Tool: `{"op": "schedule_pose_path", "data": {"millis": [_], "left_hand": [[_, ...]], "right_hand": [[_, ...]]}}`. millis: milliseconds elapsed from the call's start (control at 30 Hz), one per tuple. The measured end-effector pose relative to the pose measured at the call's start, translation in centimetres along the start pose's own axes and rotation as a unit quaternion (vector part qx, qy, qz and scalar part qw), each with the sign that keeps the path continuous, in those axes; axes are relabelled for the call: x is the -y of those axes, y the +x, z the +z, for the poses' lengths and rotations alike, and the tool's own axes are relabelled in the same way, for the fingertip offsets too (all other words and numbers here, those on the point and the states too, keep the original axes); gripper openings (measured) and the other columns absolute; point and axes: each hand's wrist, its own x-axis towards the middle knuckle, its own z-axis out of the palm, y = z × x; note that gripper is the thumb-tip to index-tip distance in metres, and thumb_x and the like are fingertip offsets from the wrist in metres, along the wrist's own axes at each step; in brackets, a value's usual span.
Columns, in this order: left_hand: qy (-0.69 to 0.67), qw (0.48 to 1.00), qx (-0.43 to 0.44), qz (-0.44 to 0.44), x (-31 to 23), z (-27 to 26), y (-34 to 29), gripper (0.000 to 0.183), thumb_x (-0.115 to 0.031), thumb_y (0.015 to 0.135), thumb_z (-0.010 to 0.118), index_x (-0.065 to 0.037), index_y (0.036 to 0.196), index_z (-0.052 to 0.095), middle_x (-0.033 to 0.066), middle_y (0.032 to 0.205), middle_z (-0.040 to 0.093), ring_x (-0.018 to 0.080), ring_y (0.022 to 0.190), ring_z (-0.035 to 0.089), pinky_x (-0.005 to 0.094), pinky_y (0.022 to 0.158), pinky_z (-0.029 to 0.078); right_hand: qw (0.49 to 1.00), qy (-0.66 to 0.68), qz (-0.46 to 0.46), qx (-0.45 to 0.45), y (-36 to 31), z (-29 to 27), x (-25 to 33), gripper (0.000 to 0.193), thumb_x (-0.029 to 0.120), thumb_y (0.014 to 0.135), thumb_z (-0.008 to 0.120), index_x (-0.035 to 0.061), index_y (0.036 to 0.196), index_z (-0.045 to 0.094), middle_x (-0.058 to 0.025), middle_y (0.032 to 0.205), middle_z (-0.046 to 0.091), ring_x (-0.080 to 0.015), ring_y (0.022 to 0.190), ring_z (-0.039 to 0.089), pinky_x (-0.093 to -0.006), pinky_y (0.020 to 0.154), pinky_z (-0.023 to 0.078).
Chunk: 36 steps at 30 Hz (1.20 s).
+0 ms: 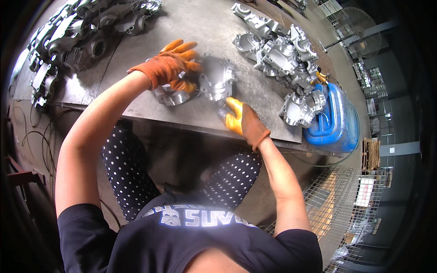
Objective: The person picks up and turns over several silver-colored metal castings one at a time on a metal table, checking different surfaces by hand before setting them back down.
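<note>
My left hand (175,67), in an orange glove, reaches over the steel tabletop with its fingers spread. Just beneath its palm and thumb lies a silver metal casting (172,96), partly covered by the glove. Beside it, to the right, another silver casting (217,78) with a curved hollow shows slightly blurred. My right hand (246,122), in a yellow-orange glove, is closed at the table's near edge, close to that casting's lower corner. A small dark grey blur shows at its fingertips; whether that is an object or soiled glove tips is unclear.
A heap of darker castings (86,36) covers the far left of the steel table (136,107). Silver castings (280,54) are piled at the right. A blue plastic container (334,123) stands by the right edge, near a wire mesh cage (341,200). Cables (34,132) lie on the floor at left.
</note>
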Motion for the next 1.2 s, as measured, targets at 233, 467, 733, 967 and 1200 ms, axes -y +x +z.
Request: {"op": "schedule_pose_path", "data": {"millis": [233, 467, 733, 967, 1200], "left_hand": [[-0.097, 0.986, 0.044, -0.129, -4.7, -1.7, -2.0, 0.084, -0.051, 0.068, 0.080, -0.006, 0.133, 0.054, 0.0188, 0.127, 0.061, 0.0377, 0.129, 0.053, 0.0511, 0.122, 0.025], [-0.115, 0.973, -0.076, -0.186, -7.7, 2.9, 0.0, 0.099, -0.057, 0.068, 0.079, -0.005, 0.145, 0.045, 0.0163, 0.120, 0.062, 0.0346, 0.117, 0.059, 0.0462, 0.112, 0.037], [-0.145, 0.958, 0.073, -0.236, -6.9, 0.2, 2.3, 0.070, -0.049, 0.067, 0.084, -0.010, 0.122, 0.063, 0.0110, 0.117, 0.064, 0.0335, 0.109, 0.064, 0.0450, 0.091, 0.051], [-0.149, 0.955, 0.082, -0.241, -6.9, 0.0, 2.3, 0.070, -0.046, 0.066, 0.086, -0.011, 0.122, 0.064, 0.0097, 0.120, 0.063, 0.0332, 0.111, 0.064, 0.0454, 0.092, 0.052], [-0.158, 0.947, 0.097, -0.261, -7.3, -0.6, 2.5, 0.068, -0.044, 0.067, 0.086, -0.012, 0.123, 0.064, 0.0113, 0.120, 0.063, 0.0341, 0.112, 0.064, 0.0453, 0.092, 0.051]], "right_hand": [[0.952, -0.249, 0.174, -0.031, 5.4, -1.7, 0.8, 0.049, 0.041, 0.091, 0.064, 0.0136, 0.132, 0.062, -0.0229, 0.111, 0.071, -0.0425, 0.104, 0.067, -0.0482, 0.090, 0.054], [0.894, -0.405, 0.189, -0.015, 7.1, -0.3, 1.1, 0.038, 0.039, 0.093, 0.063, 0.0128, 0.120, 0.061, -0.0135, 0.109, 0.074, -0.0345, 0.101, 0.071, -0.0454, 0.087, 0.054], [0.831, -0.549, 0.068, -0.060, 7.9, 0.1, 0.2, 0.015, 0.024, 0.091, 0.058, 0.0154, 0.103, 0.062, -0.0031, 0.092, 0.074, -0.0257, 0.083, 0.073, -0.0391, 0.071, 0.052], [0.836, -0.539, 0.053, -0.091, 8.1, 0.3, -0.2, 0.012, 0.020, 0.092, 0.055, 0.0141, 0.101, 0.062, -0.0034, 0.085, 0.073, -0.0247, 0.075, 0.072, -0.0402, 0.068, 0.051], [0.825, -0.558, 0.071, -0.060, 8.3, 0.2, 0.3, 0.021, 0.018, 0.093, 0.055, 0.0117, 0.112, 0.063, -0.0050, 0.093, 0.074, -0.0254, 0.083, 0.073, -0.0411, 0.070, 0.052]]}}
